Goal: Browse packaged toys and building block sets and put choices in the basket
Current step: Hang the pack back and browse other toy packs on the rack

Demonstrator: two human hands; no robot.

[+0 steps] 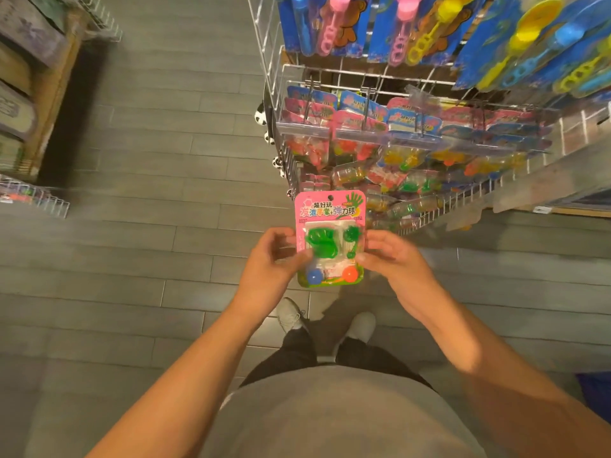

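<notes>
A pink-backed blister card with green sticky-hand toys and two small balls under clear plastic is held up in front of the person's chest, over the grey plank floor. The left hand pinches its left edge, thumb on the front, and the right hand pinches the right edge the same way, so each grip is closed on the card. Judging by this, the browsing step is in hand: one pack is off the display and being looked over, not yet placed. No basket shows in view, so the putting-in is left to do

The white wire rack of hanging toy packs stands just ahead and to the right, its lower rim near the card's top corner. The aisle to the left is wide, with a wooden shelf unit well apart
</notes>
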